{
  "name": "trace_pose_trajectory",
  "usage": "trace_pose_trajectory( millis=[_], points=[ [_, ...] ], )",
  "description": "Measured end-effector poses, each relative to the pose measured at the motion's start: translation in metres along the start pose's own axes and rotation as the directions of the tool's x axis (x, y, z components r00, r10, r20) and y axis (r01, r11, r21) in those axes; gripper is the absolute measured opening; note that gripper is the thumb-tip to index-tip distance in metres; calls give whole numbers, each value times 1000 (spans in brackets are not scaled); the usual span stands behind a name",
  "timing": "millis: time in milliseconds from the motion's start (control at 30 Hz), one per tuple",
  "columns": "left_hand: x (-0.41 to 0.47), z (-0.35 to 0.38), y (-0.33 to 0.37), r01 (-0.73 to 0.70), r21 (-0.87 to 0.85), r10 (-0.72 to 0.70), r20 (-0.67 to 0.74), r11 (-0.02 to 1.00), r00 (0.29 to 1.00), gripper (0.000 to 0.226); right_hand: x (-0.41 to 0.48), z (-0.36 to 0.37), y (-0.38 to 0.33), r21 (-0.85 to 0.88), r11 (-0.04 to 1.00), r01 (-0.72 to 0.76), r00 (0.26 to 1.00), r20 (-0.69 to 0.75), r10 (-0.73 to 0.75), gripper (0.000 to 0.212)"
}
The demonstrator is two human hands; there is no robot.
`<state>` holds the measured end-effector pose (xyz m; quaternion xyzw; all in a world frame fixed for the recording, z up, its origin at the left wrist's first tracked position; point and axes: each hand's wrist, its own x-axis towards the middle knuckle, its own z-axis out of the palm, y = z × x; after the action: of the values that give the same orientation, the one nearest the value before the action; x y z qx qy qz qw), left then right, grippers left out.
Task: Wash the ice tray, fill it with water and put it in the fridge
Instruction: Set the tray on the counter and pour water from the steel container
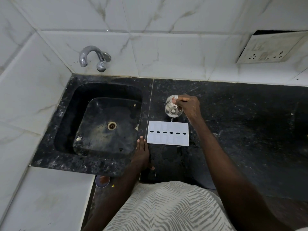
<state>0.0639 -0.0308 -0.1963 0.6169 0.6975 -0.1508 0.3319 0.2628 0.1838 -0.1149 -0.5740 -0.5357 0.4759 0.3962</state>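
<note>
Fingers of right hand (190,105) gripping steel jug (172,110) over ice tray (167,140), left fingers (141,142) flat beside its edge

From my head, the one camera looks steeply down, close over the counter (241,122), sink (70,117) left, ice tray (167,135) centred.

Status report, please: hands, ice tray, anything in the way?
Right hand grips tilted steel pot, pouring water onto far edge of ice tray. Left hand flat on counter beside tray. Nothing blocks the tray.
</note>
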Motion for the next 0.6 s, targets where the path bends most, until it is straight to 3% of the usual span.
trace_pose_trajectory(
  millis=[600],
  points=[
    [-1,0,-1,1,10,-1,3,1000,1000,145,-12,29,-10,70,992,102,992,63,-106,18]
  ],
)
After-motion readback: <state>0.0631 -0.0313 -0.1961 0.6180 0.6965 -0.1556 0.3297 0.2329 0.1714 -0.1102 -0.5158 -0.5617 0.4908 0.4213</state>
